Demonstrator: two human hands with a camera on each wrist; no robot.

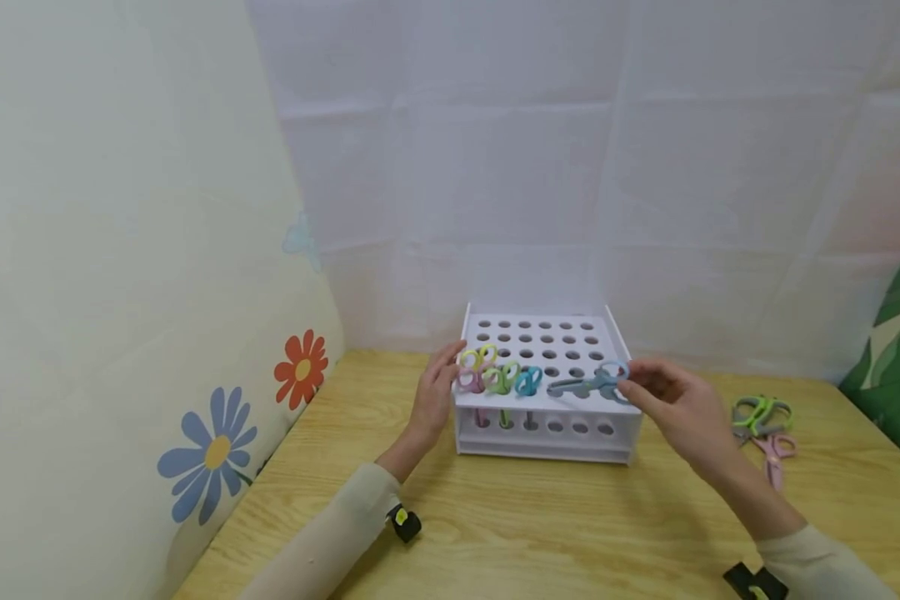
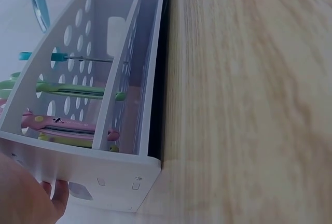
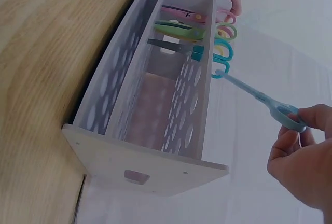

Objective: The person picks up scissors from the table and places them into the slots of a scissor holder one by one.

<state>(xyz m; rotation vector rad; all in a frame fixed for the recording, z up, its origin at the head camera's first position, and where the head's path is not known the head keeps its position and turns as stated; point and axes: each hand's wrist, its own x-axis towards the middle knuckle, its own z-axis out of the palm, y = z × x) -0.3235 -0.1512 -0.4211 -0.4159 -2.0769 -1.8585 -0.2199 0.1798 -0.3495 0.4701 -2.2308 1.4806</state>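
My right hand pinches a pair of light blue scissors by its handle loops, with the blades pointing left over the white holed rack. In the right wrist view the scissors are apart from the rack's holed top. My left hand rests against the rack's left side wall, its fingertips near the side slot in the left wrist view. Pink scissors, green scissors, teal scissors and yellow-handled scissors stand in holes at the rack's left, handles up.
To the right of the rack, green-and-grey scissors and pink scissors lie on the wooden table. A white cloth hangs behind the rack, and a flower-printed sheet is on the left.
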